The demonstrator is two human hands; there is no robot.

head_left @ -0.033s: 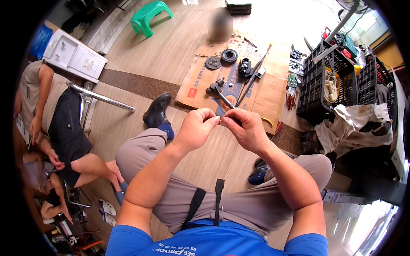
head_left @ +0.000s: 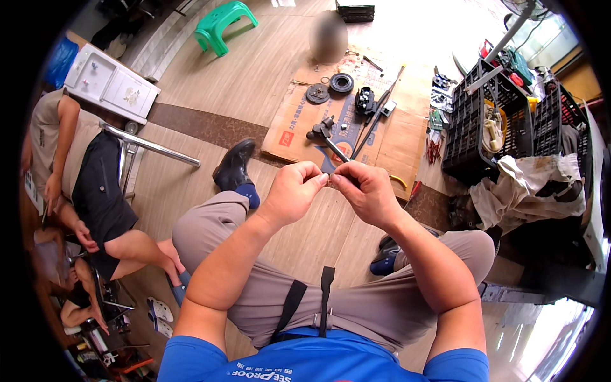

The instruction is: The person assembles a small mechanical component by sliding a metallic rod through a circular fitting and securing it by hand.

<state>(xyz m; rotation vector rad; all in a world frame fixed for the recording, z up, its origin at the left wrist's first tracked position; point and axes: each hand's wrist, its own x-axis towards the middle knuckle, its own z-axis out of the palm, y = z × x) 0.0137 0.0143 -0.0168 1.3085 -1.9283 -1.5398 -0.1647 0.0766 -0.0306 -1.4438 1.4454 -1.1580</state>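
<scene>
My left hand (head_left: 294,192) and my right hand (head_left: 366,191) meet fingertip to fingertip above the near edge of a flattened cardboard sheet (head_left: 396,143). Both are closed in a pinch, thumbs against forefingers. Whatever sits between the tips is too small to name. Just past my fingers lies a dark metal shaft with a knobbed end (head_left: 323,130), its near end partly covered by my right hand. Farther off on the cardboard are a black ring-shaped wheel (head_left: 342,83), a grey round disc (head_left: 317,93), a black mechanical part (head_left: 365,100) and long thin rods (head_left: 375,118).
Black plastic crates (head_left: 474,121) with tools and a draped cloth (head_left: 522,188) stand at right. Small tools (head_left: 435,121) lie beside the cardboard. A seated person (head_left: 95,172) is at left, near a white cabinet (head_left: 111,83). A green stool (head_left: 224,25) stands at far left.
</scene>
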